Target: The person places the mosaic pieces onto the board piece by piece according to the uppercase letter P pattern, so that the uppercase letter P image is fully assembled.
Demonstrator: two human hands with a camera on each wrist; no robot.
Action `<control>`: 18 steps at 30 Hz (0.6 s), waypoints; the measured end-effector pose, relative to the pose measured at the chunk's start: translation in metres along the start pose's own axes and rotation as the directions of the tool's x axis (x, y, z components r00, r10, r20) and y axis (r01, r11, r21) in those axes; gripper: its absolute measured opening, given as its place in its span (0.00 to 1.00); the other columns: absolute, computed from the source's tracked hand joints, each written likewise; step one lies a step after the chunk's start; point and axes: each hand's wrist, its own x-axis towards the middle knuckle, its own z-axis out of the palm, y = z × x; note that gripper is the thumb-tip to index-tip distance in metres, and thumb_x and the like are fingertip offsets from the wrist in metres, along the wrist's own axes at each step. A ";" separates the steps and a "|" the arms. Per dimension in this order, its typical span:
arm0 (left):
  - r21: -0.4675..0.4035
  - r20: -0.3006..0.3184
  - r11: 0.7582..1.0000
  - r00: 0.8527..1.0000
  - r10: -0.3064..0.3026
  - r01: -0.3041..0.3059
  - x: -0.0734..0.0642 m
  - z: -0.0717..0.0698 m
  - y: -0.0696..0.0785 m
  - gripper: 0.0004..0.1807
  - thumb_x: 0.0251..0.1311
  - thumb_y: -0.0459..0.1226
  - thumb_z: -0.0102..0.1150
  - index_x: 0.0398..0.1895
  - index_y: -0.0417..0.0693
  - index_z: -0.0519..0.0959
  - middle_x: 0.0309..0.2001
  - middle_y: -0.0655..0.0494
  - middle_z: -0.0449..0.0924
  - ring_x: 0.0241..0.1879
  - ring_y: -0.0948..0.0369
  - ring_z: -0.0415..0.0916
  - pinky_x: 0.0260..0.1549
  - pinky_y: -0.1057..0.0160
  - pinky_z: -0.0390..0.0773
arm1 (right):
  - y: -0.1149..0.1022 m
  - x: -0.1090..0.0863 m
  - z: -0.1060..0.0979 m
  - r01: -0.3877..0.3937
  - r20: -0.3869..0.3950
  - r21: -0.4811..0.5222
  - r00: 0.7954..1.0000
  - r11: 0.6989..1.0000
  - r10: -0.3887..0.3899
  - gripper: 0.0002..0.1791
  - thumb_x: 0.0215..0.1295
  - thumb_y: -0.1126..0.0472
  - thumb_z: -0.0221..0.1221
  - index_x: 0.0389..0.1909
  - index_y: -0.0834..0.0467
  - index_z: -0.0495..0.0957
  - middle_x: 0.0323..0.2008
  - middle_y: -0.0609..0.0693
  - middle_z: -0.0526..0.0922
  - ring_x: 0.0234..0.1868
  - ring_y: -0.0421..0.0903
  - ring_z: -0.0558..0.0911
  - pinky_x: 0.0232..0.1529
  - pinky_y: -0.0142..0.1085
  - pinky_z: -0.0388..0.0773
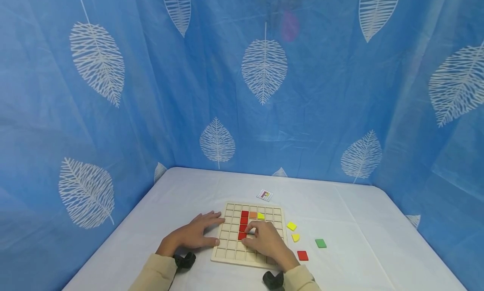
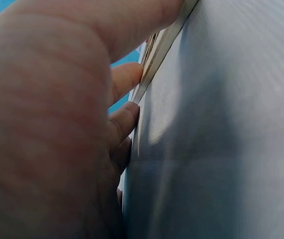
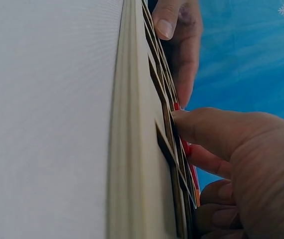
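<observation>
A wooden grid board [image 1: 227, 254] lies on the table with a column of red square tiles [image 1: 243, 221] in its cells. Right of the column's top sit an orange tile [image 1: 253, 214] and a yellow tile [image 1: 261, 216] with a curved edge. My right hand [image 1: 266, 240] reaches over the board, thumb and index finger pinching the lowest red tile [image 1: 241, 236] of the column. In the right wrist view the thumb [image 3: 207, 127] is down at the grid with red beside it. My left hand [image 1: 198, 231] has its fingers spread, thumb and fingertips against the board's left edge.
Right of the board lie two yellow tiles [image 1: 291, 226], a red tile [image 1: 302, 255] and a green tile [image 1: 320, 243]. A small patterned card [image 1: 264, 195] lies behind the board. Blue leaf-print cloth [image 1: 242, 148] hangs around the white table [image 1: 363, 240].
</observation>
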 end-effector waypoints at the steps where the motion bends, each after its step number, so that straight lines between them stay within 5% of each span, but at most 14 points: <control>1: 0.000 0.000 1.000 1.000 0.000 0.000 0.000 0.000 0.000 0.43 0.59 0.65 0.59 0.76 0.62 0.64 0.80 0.55 0.55 0.81 0.48 0.44 0.77 0.36 0.41 | 0.000 0.000 0.000 0.002 -0.001 -0.001 1.000 1.000 -0.002 0.10 0.56 0.49 0.71 0.36 0.46 0.85 0.14 0.40 0.68 0.14 0.36 0.63 0.14 0.30 0.60; 18: -0.006 0.000 1.000 1.000 0.018 -0.018 0.000 0.000 0.000 0.42 0.60 0.64 0.59 0.76 0.62 0.64 0.80 0.55 0.55 0.81 0.47 0.44 0.77 0.35 0.40 | -0.002 -0.002 -0.005 0.040 0.000 0.002 0.999 0.999 -0.040 0.11 0.56 0.49 0.72 0.37 0.48 0.85 0.15 0.40 0.68 0.15 0.35 0.62 0.16 0.29 0.61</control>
